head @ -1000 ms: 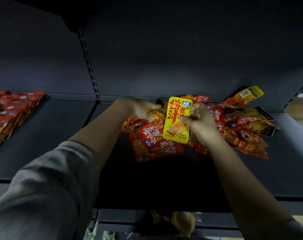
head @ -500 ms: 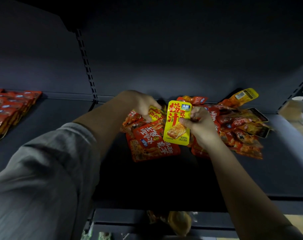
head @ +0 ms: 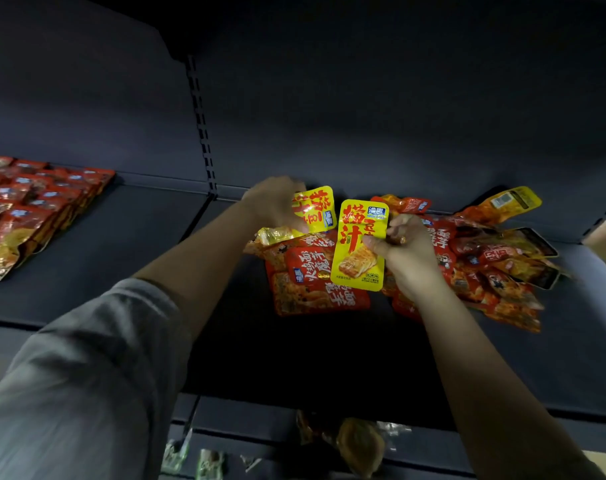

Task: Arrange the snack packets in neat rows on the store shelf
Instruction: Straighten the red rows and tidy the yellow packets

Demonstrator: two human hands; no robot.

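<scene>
Right hand (head: 407, 252) pinches an upright yellow packet (head: 358, 245) by its right edge. Left hand (head: 275, 202) grips a second yellow packet (head: 317, 209), tilted. Both are above the loose red packet heap (head: 485, 268) near the shelf (head: 121, 258) back edge; neat rows of packets (head: 28, 209) lie at its left end.

yellow pkt (head: 358, 244) reads 捞汁; red pkt (head: 312, 271) 火鸡面魔芋.

hands: two, left hand (head: 277, 202) and right hand (head: 405, 251). yellow packets held: two, one in each hand, left packet (head: 317, 207) and right packet (head: 358, 245). further yellow packet at the pile's far right (head: 512, 200): one. large red packets (head: 315, 285) in front: at least two, overlapping. loose red pile (head: 495, 271): count cannot be told. rowed red packets (head: 31, 209) at left: count cannot be told.
</scene>
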